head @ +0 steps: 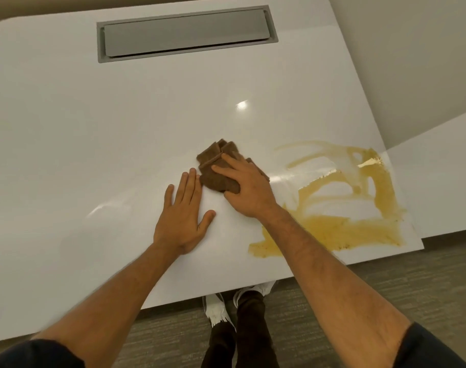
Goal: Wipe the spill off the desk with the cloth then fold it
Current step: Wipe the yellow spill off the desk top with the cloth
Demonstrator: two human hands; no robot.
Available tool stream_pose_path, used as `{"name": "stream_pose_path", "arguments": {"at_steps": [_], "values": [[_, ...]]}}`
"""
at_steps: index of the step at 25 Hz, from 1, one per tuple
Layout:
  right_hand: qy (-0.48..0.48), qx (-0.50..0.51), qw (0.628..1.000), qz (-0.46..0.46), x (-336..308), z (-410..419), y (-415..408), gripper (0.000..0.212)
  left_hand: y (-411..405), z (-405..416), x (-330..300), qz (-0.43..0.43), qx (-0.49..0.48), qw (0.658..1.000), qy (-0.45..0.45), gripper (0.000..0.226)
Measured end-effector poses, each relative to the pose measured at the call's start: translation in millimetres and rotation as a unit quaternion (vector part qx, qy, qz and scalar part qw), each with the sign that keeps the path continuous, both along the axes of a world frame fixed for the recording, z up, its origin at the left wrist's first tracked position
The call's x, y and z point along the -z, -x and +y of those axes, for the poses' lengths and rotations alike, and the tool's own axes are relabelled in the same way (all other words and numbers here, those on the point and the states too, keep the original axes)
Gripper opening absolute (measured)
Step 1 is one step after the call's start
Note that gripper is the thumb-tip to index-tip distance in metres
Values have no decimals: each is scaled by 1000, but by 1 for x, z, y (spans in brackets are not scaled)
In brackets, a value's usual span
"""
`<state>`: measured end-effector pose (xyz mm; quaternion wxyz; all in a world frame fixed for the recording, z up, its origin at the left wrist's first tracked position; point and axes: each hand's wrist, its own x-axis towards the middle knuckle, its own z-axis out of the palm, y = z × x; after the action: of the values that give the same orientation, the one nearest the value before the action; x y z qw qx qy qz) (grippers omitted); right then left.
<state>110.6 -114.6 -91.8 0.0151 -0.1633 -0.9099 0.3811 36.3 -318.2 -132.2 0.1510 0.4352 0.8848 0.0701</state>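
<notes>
The right hand (246, 188) lies on top of a bunched brown cloth (219, 170) near the middle of the white desk (93, 128). Its fingers spread over the cloth and curl slightly into the folds, with the thumb tucked under the near edge, so it grips the cloth while pressing it against the surface. The left hand (184, 208) rests flat on the desk just left of the cloth, fingers straight and together, thumb held out to the right; its fingertips (192, 172) touch or nearly touch the cloth's left edge, and it holds nothing.

The spill (346, 208), a yellow-brown liquid, covers the near right corner of the desk, smeared in broad curved streaks with paler wiped bands between them. It lies to the right of the cloth, and the right forearm crosses its left end.

A grey rectangular hatch (186, 33) is set into the far side of the desk. Below the near edge, the person's white shoes (216, 309) and dark trouser legs stand on grey carpet (359, 301). Dark sleeves show at the bottom corners of the view.
</notes>
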Motion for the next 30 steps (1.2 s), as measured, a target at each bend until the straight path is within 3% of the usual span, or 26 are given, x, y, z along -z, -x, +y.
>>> {"name": "stream_pose_path", "arguments": {"at_steps": [9, 11, 15, 19, 25, 30], "values": [[85, 24, 994, -70, -14, -42, -107, 58, 2, -3, 0, 5, 16, 1000, 9, 86], [43, 39, 997, -55, -7, -62, -127, 61, 2, -3, 0, 3, 14, 1000, 7, 88], [-142, 63, 986, -52, 17, -87, -145, 70, 2, -2, 2, -7, 12, 1000, -10, 88], [-210, 133, 967, -60, 31, -93, -136, 74, 8, -15, 6, -11, 40, 999, -18, 84], [-197, 266, 942, -51, 29, -73, -74, 62, 8, -19, 5, 2, 44, 999, -10, 83], [-157, 244, 955, -66, 19, -33, 3, 61, 9, -20, 2, -22, 4, 999, -48, 82]]}}
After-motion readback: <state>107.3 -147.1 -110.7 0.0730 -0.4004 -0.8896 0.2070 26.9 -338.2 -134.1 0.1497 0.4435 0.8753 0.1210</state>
